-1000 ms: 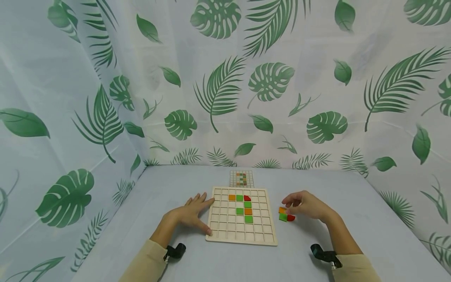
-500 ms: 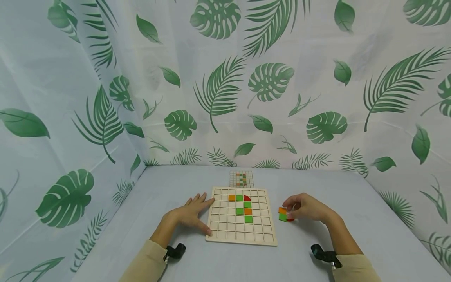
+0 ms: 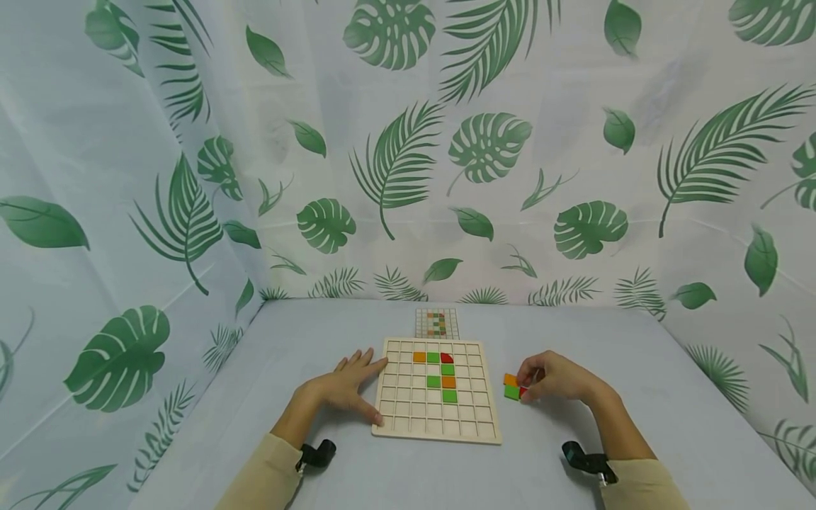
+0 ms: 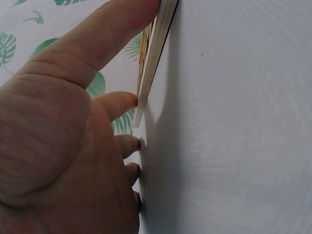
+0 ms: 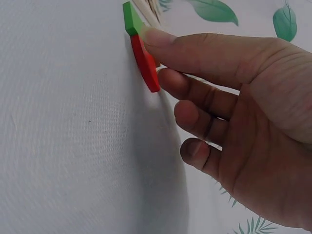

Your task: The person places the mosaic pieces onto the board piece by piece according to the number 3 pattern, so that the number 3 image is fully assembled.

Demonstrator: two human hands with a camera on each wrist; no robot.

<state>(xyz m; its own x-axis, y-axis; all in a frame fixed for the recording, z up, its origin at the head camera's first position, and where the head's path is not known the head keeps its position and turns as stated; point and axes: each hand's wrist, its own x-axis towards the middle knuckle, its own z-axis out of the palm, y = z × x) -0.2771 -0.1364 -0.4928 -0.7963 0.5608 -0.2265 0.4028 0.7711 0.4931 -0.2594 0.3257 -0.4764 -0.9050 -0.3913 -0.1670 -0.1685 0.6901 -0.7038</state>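
A wooden grid board (image 3: 414,411) lies on the table, with several green and orange square tiles and one red rounded tile (image 3: 447,358) in its cells. My left hand (image 3: 347,386) is spread at the board's left side, thumb and index finger touching its edge. To the right of the board, my right hand (image 3: 561,377) holds a second red rounded tile (image 5: 145,63) between thumb and curled fingers, the index tip partly hidden. That tile lies against a loose green tile (image 3: 512,392), and a loose orange tile (image 3: 510,380) sits just behind the green one.
Behind the board lies a small pattern card (image 3: 419,326) printed with a coloured grid. The table (image 3: 319,326) meets a leaf-print curtain (image 3: 395,269) at the back and sides. A black camera mount sits on each wrist.
My right hand has come down onto the loose red tile, shifting slightly right and nearer, its fingers now at that tile. The left hand and board stay still.
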